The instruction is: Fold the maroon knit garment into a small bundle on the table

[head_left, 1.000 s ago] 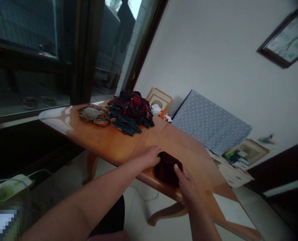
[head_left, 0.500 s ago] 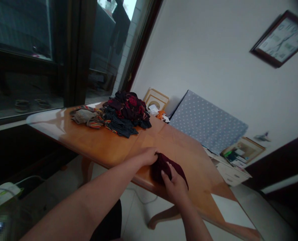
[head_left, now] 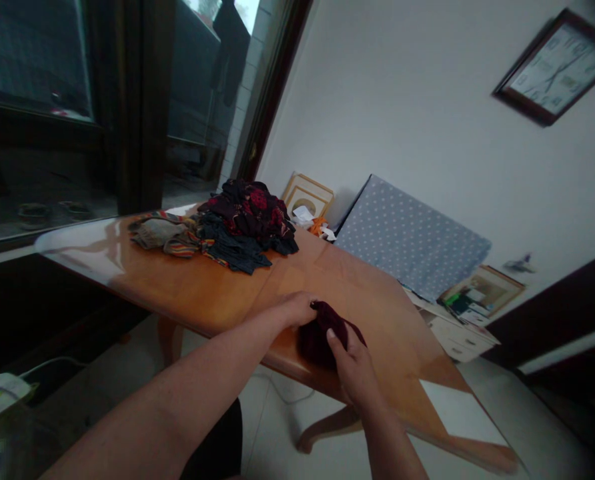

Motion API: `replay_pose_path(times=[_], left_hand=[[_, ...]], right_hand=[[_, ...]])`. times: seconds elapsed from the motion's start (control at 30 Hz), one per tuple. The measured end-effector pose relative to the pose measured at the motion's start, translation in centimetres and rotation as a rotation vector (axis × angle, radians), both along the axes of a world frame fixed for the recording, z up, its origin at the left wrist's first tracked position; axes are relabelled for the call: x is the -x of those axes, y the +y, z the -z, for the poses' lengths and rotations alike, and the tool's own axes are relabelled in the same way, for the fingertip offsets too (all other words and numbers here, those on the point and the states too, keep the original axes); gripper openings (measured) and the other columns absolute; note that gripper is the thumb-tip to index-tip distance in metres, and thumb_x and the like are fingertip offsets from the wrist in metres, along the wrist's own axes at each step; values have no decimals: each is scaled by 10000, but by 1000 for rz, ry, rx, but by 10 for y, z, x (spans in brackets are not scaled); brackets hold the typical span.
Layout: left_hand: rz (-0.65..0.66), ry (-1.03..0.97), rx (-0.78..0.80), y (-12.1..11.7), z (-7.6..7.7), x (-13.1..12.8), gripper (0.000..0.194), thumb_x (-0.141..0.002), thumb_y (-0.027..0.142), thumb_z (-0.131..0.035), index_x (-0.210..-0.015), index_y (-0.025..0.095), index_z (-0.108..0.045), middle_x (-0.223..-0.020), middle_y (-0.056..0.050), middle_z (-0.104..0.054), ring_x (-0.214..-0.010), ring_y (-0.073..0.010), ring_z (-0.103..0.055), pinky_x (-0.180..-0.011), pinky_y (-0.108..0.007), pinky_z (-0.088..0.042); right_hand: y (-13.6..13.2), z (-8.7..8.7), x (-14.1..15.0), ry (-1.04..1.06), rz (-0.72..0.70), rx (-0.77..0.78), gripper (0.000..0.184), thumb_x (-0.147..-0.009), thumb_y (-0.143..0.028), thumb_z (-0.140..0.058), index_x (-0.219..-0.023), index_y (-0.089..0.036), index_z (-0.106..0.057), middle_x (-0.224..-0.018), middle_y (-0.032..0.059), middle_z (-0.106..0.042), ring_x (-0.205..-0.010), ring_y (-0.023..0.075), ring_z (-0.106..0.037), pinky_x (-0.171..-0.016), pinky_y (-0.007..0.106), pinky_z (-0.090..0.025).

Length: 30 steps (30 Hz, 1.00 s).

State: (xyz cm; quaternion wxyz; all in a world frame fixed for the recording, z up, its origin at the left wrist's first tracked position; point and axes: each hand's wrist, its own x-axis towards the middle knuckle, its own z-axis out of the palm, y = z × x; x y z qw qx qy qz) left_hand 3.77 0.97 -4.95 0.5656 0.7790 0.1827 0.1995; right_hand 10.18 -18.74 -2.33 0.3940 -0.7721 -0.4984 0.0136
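A dark maroon folded cloth (head_left: 317,341) lies in a compact bundle at the near edge of the wooden table (head_left: 337,280). At its far left corner my left hand (head_left: 301,309) is closed on the fabric, its fingertips partly hidden behind the fold. My right hand (head_left: 351,357) grips the near right side, thumb on top and fingers curled round a folded edge. The exact kind of garment cannot be made out.
Farther left on the table sits a heap of dark red-patterned clothes (head_left: 252,210), beside striped and grey clothes (head_left: 165,237). A white sheet (head_left: 460,413) lies at the right end. Behind the table stands a dotted blue-grey panel (head_left: 407,237).
My right hand has shifted slightly up and left, lifting and folding the right part of the maroon cloth inward, so the bundle is narrower. My left hand stays at its corner.
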Motion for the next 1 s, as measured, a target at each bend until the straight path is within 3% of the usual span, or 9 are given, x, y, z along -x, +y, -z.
replay_pose_path(times=[0.07,0.23,0.33,0.47,0.57,0.67,0.83,1.0], left_hand=[[-37,16,7,0,1,-3,178,-659,181,-689,-818,239,-748,-658,14,-704,-692,-177,-654,-640,-236,-471],[-92,38,35,2,2,-10,75,-681,180,-663,-723,186,-725,-607,-7,-673,-644,-180,-614,-614,-262,-448],[-127,24,50,3,-2,-10,132,-755,233,-614,-670,170,-693,-639,-40,-676,-652,-192,-598,-613,-286,-439],[-164,-33,55,1,-6,-5,251,-837,400,-597,-761,189,-708,-804,-93,-730,-796,-239,-628,-668,-310,-452],[-141,-31,-4,-2,-4,-1,328,-796,518,-649,-813,198,-720,-828,-80,-735,-786,-236,-634,-662,-302,-452],[-142,-25,-84,-4,1,1,278,-769,480,-680,-811,207,-714,-800,-53,-721,-742,-213,-614,-659,-290,-440],[-168,-58,-164,-5,3,4,194,-851,364,-564,-805,216,-679,-846,-50,-711,-784,-189,-609,-703,-267,-449],[-232,-40,-277,-1,-11,9,311,-926,314,-379,-774,182,-616,-780,-53,-663,-731,-190,-592,-686,-299,-465]], right_hand=[[-2,6,4,-128,9,78,598,-932,-511,-507,-1476,-268,-457,-1376,85,-606,-1253,297,-579,-1044,463,-461],[-3,21,17,-387,-18,168,714,-933,-520,-511,-1558,-233,-316,-1570,106,-373,-1448,347,-342,-1156,558,-304],[-3,23,21,-411,-17,187,747,-929,-554,-504,-1565,-222,-297,-1590,112,-330,-1463,358,-305,-1163,573,-276],[-3,21,22,-383,-26,170,812,-884,-610,-554,-1565,-249,-297,-1595,103,-322,-1464,374,-296,-1164,584,-267],[-3,21,21,-374,-30,163,848,-852,-623,-595,-1565,-275,-294,-1599,94,-317,-1465,381,-290,-1166,590,-262],[-4,20,21,-374,-34,198,880,-840,-632,-607,-1568,-255,-289,-1605,105,-299,-1473,382,-270,-1173,597,-249],[-9,8,17,-267,-93,171,775,-889,-612,-549,-1531,-214,-375,-1578,116,-355,-1474,324,-293,-1185,556,-271],[-30,-2,2,-121,42,-149,486,-943,-516,-492,-1302,-218,-630,-1394,111,-592,-1309,266,-535,-1108,473,-412]])
